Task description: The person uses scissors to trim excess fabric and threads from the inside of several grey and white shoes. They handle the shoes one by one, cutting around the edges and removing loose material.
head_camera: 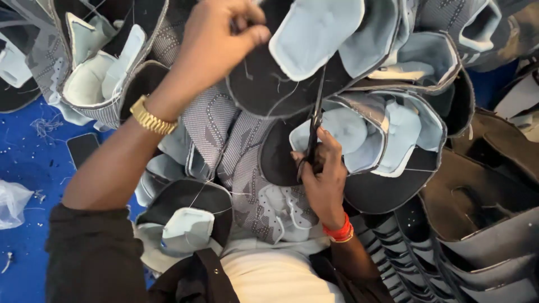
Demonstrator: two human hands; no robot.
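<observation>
While both hands work over a big pile of shoe parts, this is what shows:

Right hand: the right hand [324,174] is curled shut around the handles of a pair of scissors [314,126]. A red band [339,231] sits on its wrist.

Scissors: they are thin and dark. Their blades point up and lie against the edge of the shoe top.

Left hand: the left hand [216,45] is high up, with its fingers pinched shut on the rim of the shoe top. A gold watch [151,118] is on its wrist, and a black sleeve [92,252] covers the arm lower down.

Shoe top: the shoe top [264,78] hangs between the two hands, near the top middle of the view. It is black and rounded on the outside. A soft, pale blue lining [314,28] sits inside it. Thin loose threads [283,84] dangle from it.

Around the hands: more shoe tops [387,134] lie all about, touching each other. Some are black with pale blue inside. Some are grey knit pieces [210,120] with a dotted pattern.

Right side: dark brown shoe parts [483,207] are stacked close together.

Left side: a blue floor [28,163] shows, with small bits of thread on it. A dark flat phone [82,148] lies there. A clear plastic bag [11,205] is at the edge.
</observation>
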